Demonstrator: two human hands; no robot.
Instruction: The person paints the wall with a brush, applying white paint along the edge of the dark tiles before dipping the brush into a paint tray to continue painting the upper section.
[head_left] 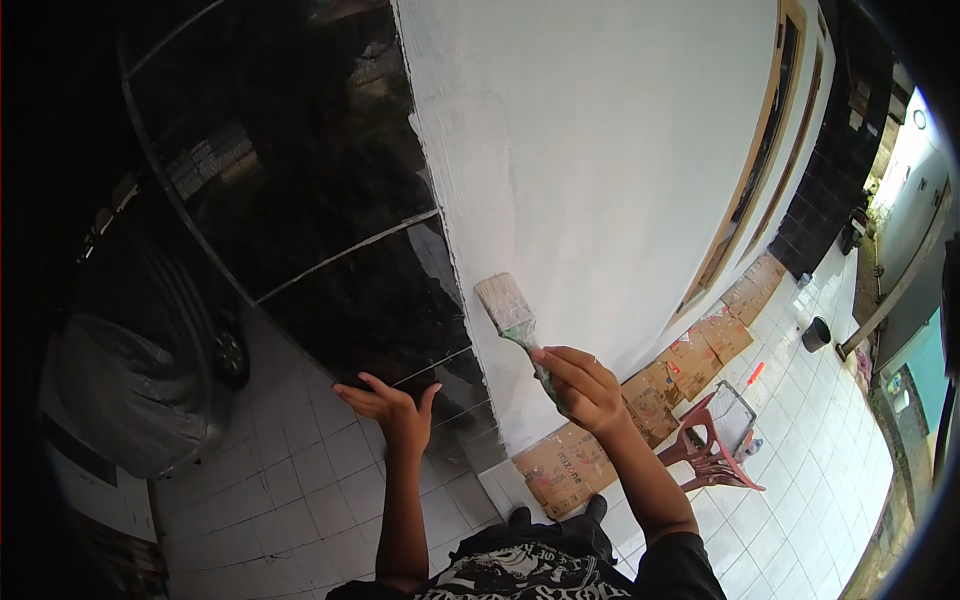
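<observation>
My right hand (582, 388) is wrapped round the green handle of a paintbrush (507, 303). Its wide, white-coated bristles point up and left, right at the white wall (600, 150) near the edge of the black tiles. My left hand (388, 402) has its fingers spread and holds nothing; it overlaps the lower part of the black tiled surface (310, 190) in this view. A ragged white paint edge runs down between the tiles and the wall.
Flattened cardboard (570, 470) lies along the wall's foot. A reddish plastic chair (708, 450) with a paint tray (733, 415) stands at right, near a black bucket (817, 333). A covered car (150, 360) is at left. Wooden window frames (745, 170) line the wall.
</observation>
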